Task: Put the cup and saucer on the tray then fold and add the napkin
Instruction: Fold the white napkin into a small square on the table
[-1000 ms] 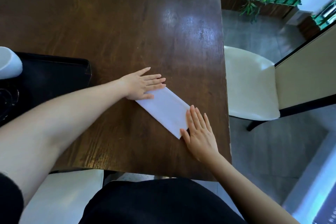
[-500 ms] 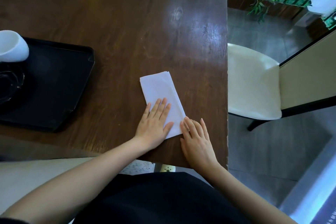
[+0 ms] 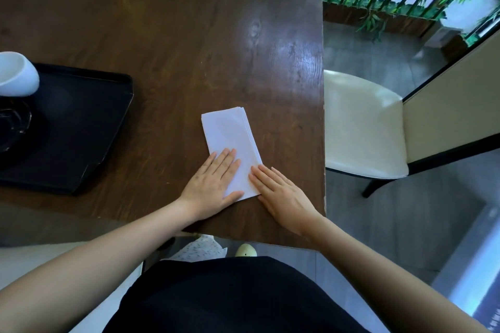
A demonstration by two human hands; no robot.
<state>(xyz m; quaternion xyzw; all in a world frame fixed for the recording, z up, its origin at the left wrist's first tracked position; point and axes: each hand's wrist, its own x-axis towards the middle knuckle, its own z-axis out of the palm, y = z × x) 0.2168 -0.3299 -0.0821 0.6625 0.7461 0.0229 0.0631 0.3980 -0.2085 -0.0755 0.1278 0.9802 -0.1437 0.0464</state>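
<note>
Near the tabletop's (image 3: pixel 167 35) front right corner, the left hand (image 3: pixel 212 186) and right hand (image 3: pixel 281 194) lie flat, fingers spread slightly, pressing the folded napkin's (image 3: pixel 230 132) near end, while the cup (image 3: pixel 16 74) sits on the tray (image 3: pixel 81 127) at the left edge.

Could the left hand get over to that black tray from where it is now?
Probably yes. The left hand lies flat on the napkin, and only bare table lies between it and the tray.

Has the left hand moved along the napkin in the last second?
Yes. The left hand went from the napkin's far end to its near end, by the table edge.
</note>
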